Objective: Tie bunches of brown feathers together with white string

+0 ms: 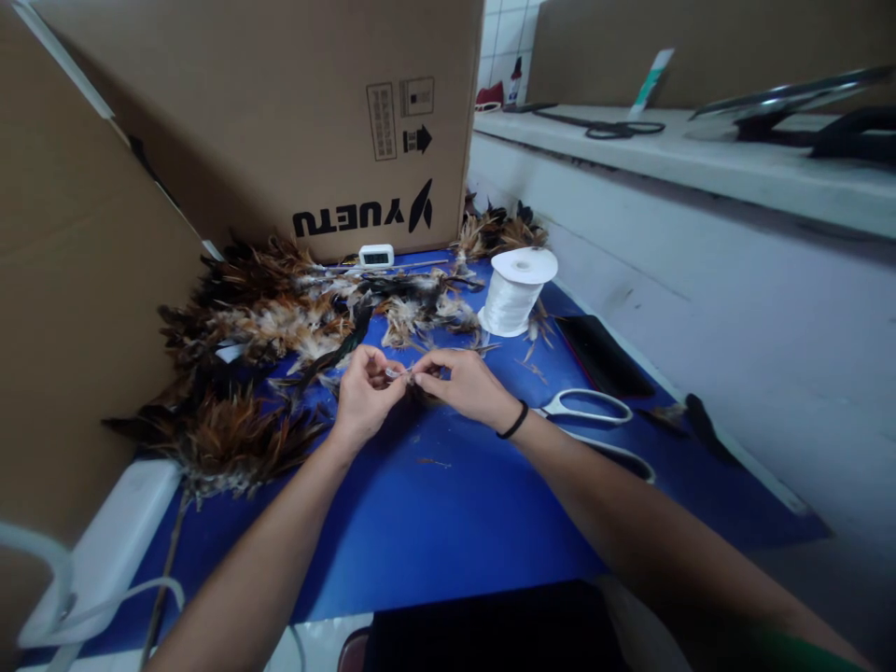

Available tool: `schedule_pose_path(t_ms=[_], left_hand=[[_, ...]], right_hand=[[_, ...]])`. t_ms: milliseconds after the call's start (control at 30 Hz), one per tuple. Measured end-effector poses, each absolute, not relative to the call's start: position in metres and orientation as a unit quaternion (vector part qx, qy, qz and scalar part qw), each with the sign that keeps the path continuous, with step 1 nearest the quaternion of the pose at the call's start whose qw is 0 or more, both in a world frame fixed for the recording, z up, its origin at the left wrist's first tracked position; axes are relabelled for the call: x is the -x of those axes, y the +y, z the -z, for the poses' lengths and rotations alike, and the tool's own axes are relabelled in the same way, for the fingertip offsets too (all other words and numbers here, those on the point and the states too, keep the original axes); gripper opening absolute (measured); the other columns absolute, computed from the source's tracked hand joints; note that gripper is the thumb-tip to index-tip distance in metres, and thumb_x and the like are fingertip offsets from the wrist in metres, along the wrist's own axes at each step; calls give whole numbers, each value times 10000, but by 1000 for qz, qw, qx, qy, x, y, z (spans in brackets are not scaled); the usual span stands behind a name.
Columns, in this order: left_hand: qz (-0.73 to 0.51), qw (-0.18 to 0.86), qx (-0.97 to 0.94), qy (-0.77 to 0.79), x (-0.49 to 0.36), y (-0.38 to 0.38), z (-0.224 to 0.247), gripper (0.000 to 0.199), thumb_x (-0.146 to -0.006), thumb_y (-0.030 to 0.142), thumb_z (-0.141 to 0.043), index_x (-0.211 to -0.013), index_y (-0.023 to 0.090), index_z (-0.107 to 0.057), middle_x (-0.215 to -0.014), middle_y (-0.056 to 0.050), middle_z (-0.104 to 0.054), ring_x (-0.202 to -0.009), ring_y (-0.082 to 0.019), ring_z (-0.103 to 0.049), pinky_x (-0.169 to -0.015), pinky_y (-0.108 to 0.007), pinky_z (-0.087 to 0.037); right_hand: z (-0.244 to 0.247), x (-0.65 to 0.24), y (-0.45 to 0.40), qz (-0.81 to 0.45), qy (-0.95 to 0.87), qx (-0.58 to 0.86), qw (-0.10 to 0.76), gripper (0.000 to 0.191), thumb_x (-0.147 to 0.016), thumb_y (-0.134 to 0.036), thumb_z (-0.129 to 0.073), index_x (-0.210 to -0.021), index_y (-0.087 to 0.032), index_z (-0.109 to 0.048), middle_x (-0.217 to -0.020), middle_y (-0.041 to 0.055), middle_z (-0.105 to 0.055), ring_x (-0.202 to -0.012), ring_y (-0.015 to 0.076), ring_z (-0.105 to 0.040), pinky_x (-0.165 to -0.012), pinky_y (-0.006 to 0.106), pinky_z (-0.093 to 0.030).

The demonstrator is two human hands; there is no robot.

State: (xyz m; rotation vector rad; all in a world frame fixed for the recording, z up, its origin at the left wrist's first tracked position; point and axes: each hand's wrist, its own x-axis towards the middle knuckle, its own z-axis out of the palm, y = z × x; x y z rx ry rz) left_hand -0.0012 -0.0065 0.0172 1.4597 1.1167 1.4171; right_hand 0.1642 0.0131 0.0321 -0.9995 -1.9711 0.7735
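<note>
My left hand and my right hand meet above the blue table, fingertips almost touching. Thumb and fingers of the left are pinched on a thin whitish strip. The right hand is closed in a pinch too, at the strip's right end; what lies between its fingertips is too small to make out. Some brownish feather bits show under the right fingers. Just behind the hands lie loose brown and white feathers and a long dark feather. A spool of white ribbon stands upright beyond the right hand.
White-handled scissors lie partly behind my right forearm. A black flat object rests near the wall. Feather bunches fill the left side, beside a white power strip. Cardboard and a small digital clock are at the back.
</note>
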Motion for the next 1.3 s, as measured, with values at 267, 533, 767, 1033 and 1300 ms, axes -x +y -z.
schedule_pose_path(t_ms=[267, 533, 767, 1033, 1300], left_hand=[[-590, 404, -553, 428, -2, -10, -19, 418, -645, 209, -719, -860, 230, -360, -763, 26, -636, -602, -104, -605, -572, -225, -493], [-597, 378, -567, 424, -5, -10, -17, 414, -669, 158, -682, -887, 233, -339, -749, 26, -626, -611, -104, -610, -575, -215, -483], [-594, 346, -576, 442, -4, -10, -13, 437, -665, 167, -689, -918, 232, -338, -787, 13, -632, -638, -112, -627, -546, -203, -482], [-595, 331, -592, 431, -5, -9, -12, 419, -679, 135, -668, -927, 223, -343, -776, 19, -626, -661, -99, -625, -626, -217, -492], [-611, 308, -579, 444, -8, -10, -12, 415, -662, 134, -679, -912, 211, -357, -746, 28, -625, -655, -101, -640, -662, -236, -518]], right_hand=[[-26, -163, 18, -398, -736, 382, 393, 148, -747, -194, -563, -806, -152, -691, -738, 18, -693, -653, 123, -592, -636, 248, -460], [-27, -162, 20, -433, -718, 373, 397, 128, -736, -213, -562, -745, -153, -674, -719, 10, -673, -654, 118, -574, -646, 252, -441], [-24, -157, 19, -502, -666, 381, 398, 129, -725, -247, -560, -695, -142, -628, -616, -16, -603, -558, 90, -495, -574, 234, -398], [-29, -159, 17, -448, -713, 392, 371, 131, -759, -205, -504, -700, -145, -605, -649, -8, -590, -598, 98, -487, -595, 234, -394], [-30, -154, 11, -331, -746, 429, 388, 93, -744, -138, -501, -696, -159, -579, -635, -24, -566, -593, 94, -481, -591, 219, -362]])
